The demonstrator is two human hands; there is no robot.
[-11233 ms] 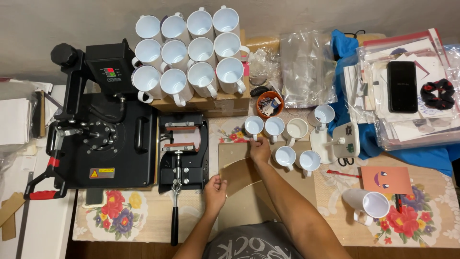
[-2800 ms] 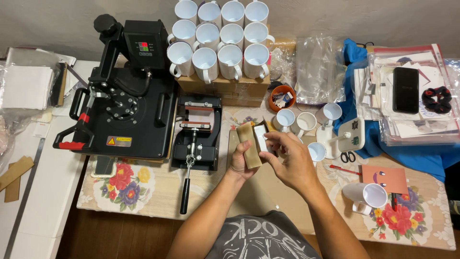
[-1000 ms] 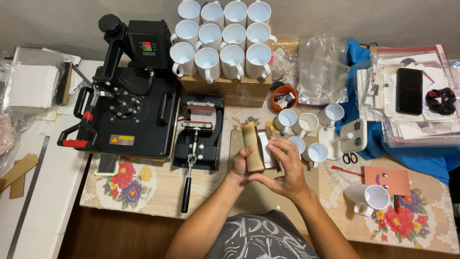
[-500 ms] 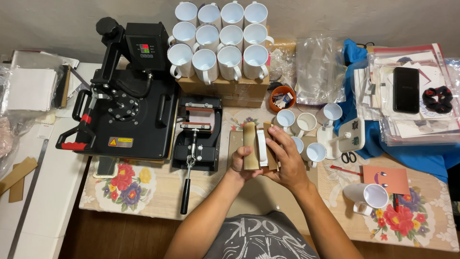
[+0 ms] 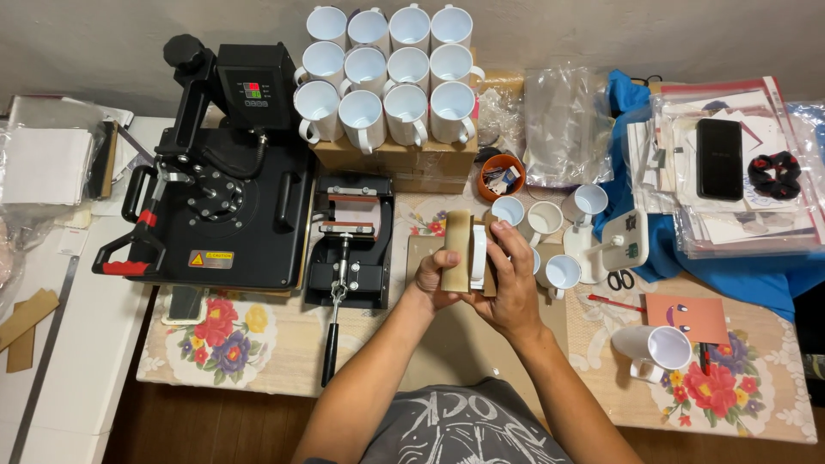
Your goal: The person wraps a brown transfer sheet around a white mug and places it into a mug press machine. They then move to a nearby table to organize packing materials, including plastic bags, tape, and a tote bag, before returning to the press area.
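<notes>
- Over the last half second little had shifted: both hands had stayed together above the counter [image 5: 284, 361], still clasping the white ceramic mug wrapped in a tan paper sleeve [image 5: 468, 255], which was held upright just in front of the person's chest, near the black mug press [image 5: 351, 245].
- Compared with a few seconds earlier, the sleeve had closed further round the mug — only a narrow white strip and the handle still showed between its edges, so the wrapping looked, by my judgement, nearly finished.
- The left hand [image 5: 436, 279] had its fingers curled shut against the sleeve's left side; the right hand [image 5: 512, 279] had its fingers folded over the top and right edge, pressing the paper to the mug.
- Counted: eleven white mugs stacked in rows on the brown cardboard box [image 5: 400, 167] at the back.
- About five smaller white mugs [image 5: 543, 219] stood just beyond the right hand — one partly hidden, so the count is unsure.
- One white mug lying on its side [image 5: 653, 351] sat at the right.
- One large black flat heat press [image 5: 219, 180], one small orange bowl [image 5: 501, 174], one black phone [image 5: 718, 159].
</notes>
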